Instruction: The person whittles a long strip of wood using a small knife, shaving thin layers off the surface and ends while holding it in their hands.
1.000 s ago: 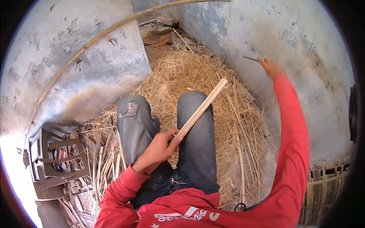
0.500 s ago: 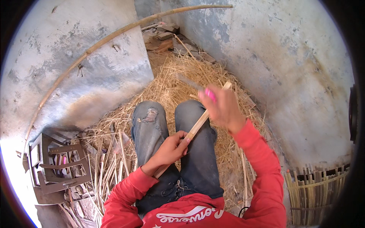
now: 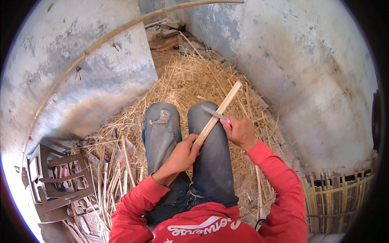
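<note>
My left hand (image 3: 183, 154) is closed round the lower part of a pale split-bamboo strip (image 3: 227, 100), which slants up and to the right across my right thigh. In my right hand (image 3: 242, 133) is a knife (image 3: 214, 113) with a bright pink handle, mostly covered by my fingers. Its blade points to the upper left and lies across the strip, around the level of my right knee. The strip's far end sticks out free beyond the knee. Its lower end passes under my left hand and forearm.
Shavings (image 3: 190, 77) heap the floor ahead of my knees. Loose bamboo strips (image 3: 117, 174) lie to the left, near a dark stool-like frame (image 3: 60, 178). A long pole (image 3: 87, 52) curves along the left wall. A slatted bamboo basket (image 3: 338, 198) stands at the lower right, with bricks (image 3: 172, 30) in the far corner.
My right hand has come down and toward me, bringing the knife from beyond the strip onto it. My left hand still grips the strip, whose visible stretch has shifted slightly.
</note>
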`<state>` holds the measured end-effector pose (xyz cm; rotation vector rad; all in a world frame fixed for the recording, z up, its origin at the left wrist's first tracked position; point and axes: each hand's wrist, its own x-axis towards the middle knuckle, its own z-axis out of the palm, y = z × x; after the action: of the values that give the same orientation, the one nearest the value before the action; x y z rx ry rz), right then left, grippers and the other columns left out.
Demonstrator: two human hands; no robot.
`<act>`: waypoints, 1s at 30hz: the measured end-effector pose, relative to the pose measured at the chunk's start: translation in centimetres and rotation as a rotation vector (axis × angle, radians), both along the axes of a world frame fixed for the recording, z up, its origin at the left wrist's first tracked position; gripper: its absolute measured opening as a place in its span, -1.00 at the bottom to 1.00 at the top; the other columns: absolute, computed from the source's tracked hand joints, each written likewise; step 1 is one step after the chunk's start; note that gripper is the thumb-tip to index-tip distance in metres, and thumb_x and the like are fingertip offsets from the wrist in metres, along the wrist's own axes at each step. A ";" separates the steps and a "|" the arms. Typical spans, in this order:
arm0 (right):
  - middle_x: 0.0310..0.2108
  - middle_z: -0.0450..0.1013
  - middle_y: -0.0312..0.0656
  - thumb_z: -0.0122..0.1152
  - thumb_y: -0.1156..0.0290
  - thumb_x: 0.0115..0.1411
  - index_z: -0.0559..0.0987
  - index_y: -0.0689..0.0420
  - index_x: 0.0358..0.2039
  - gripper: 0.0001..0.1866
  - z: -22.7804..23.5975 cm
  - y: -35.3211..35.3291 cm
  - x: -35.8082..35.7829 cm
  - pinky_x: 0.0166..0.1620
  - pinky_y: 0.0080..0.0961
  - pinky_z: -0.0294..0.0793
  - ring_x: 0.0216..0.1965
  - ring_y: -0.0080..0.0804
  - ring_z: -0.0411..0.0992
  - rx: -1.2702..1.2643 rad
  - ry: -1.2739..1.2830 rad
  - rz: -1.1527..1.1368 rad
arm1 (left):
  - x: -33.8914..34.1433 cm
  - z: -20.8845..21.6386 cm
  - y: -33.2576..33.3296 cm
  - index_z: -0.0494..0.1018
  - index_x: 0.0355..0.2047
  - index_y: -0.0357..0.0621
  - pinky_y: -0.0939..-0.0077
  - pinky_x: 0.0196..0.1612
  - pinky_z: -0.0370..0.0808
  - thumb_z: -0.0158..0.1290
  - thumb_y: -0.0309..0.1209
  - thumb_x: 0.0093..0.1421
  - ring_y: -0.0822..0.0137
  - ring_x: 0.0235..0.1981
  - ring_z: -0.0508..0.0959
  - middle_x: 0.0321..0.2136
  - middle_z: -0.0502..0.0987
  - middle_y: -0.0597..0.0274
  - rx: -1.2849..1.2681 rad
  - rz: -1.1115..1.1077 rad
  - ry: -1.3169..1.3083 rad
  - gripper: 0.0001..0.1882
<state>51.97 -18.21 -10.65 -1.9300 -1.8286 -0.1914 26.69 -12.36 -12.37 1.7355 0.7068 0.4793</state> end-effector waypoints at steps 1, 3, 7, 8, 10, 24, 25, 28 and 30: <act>-0.69 0.48 0.02 0.10 -0.02 0.41 0.53 0.14 -0.55 -0.48 -0.4 0.2 0.1 -0.57 -0.04 0.45 -0.67 0.07 0.49 0.023 0.030 0.024 | 0.3 -0.1 0.0 0.41 -0.07 -0.20 0.54 -0.54 0.33 -0.04 -0.20 0.53 0.55 -0.60 0.40 -0.56 0.44 0.38 0.043 0.018 0.004 -0.72; -0.69 0.48 0.02 0.09 -0.03 0.42 0.53 0.14 -0.54 -0.47 -0.7 0.6 0.0 -0.58 -0.03 0.45 -0.68 0.07 0.49 0.030 0.032 0.031 | 0.2 -0.1 0.2 0.42 -0.09 -0.21 0.54 -0.54 0.33 -0.05 -0.21 0.53 0.55 -0.60 0.40 -0.55 0.44 0.36 -0.018 0.032 0.036 -0.71; -0.68 0.49 0.01 0.06 -0.03 0.43 0.55 0.13 -0.51 -0.48 -1.2 -0.9 -2.0 -0.58 -0.04 0.46 -0.67 0.06 0.51 -0.062 -0.042 0.145 | -0.9 -0.8 0.1 0.41 -0.09 -0.22 0.55 -0.56 0.31 -0.08 -0.21 0.54 0.55 -0.62 0.38 -0.57 0.41 0.36 -0.039 0.031 0.047 -0.71; -0.68 0.49 0.01 0.06 -0.03 0.43 0.55 0.14 -0.50 -0.49 -1.1 -0.1 -0.9 -0.57 -0.04 0.47 -0.66 0.05 0.51 -0.048 -0.062 0.140 | -0.8 -1.0 0.2 0.40 -0.08 -0.23 0.56 -0.57 0.29 -0.09 -0.22 0.54 0.56 -0.63 0.36 -0.58 0.40 0.36 -0.079 0.029 0.014 -0.71; -0.68 0.49 0.01 0.05 -0.02 0.43 0.56 0.15 -0.47 -0.49 -0.2 1.4 2.1 -0.56 -0.04 0.49 -0.66 0.05 0.52 -0.025 -0.101 0.109 | -0.5 -1.0 0.6 0.39 -0.06 -0.23 0.57 -0.59 0.27 -0.10 -0.23 0.55 0.56 -0.65 0.33 -0.59 0.37 0.37 -0.163 0.004 -0.050 -0.72; -0.64 0.52 -0.06 0.07 -0.09 0.41 0.58 0.05 -0.45 -0.51 -3.5 3.7 3.7 -0.56 -0.14 0.48 -0.63 -0.03 0.52 0.027 -0.093 0.171 | -1.6 1.5 -0.1 0.34 -0.02 -0.24 0.60 -0.60 0.22 -0.16 -0.26 0.57 0.56 -0.67 0.25 -0.58 0.32 0.38 -0.411 0.041 -0.054 -0.74; -0.59 0.54 -0.07 0.06 -0.10 0.40 0.58 0.02 -0.44 -0.53 -2.8 5.1 6.4 -0.57 -0.16 0.48 -0.62 -0.08 0.53 -0.092 -0.061 0.016 | -2.0 1.8 -0.2 0.34 -0.02 -0.24 0.59 -0.60 0.22 -0.16 -0.26 0.57 0.56 -0.67 0.24 -0.59 0.32 0.38 -0.415 0.021 -0.059 -0.74; -0.65 0.50 -0.09 0.05 -0.14 0.40 0.56 0.02 -0.46 -0.49 -2.7 5.1 2.9 -0.64 -0.15 0.43 -0.69 -0.12 0.50 0.098 -0.096 0.178 | -1.3 1.8 0.5 0.34 -0.02 -0.24 0.60 -0.61 0.19 -0.16 -0.26 0.58 0.57 -0.68 0.22 -0.59 0.30 0.40 -0.409 0.071 -0.050 -0.73; -0.73 0.45 -0.11 -0.03 -0.16 0.44 0.54 0.06 -0.47 -0.43 -3.6 5.4 3.2 -0.66 -0.15 0.42 -0.73 -0.11 0.47 0.013 -0.270 0.118 | -1.8 2.3 0.5 0.34 -0.02 -0.23 0.60 -0.61 0.18 -0.17 -0.26 0.58 0.58 -0.68 0.21 -0.60 0.29 0.40 -0.405 0.067 -0.047 -0.73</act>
<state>55.19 -12.80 -14.27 -1.8529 -2.1009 -0.4427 24.92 -11.86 -10.11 1.3211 0.7715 0.3901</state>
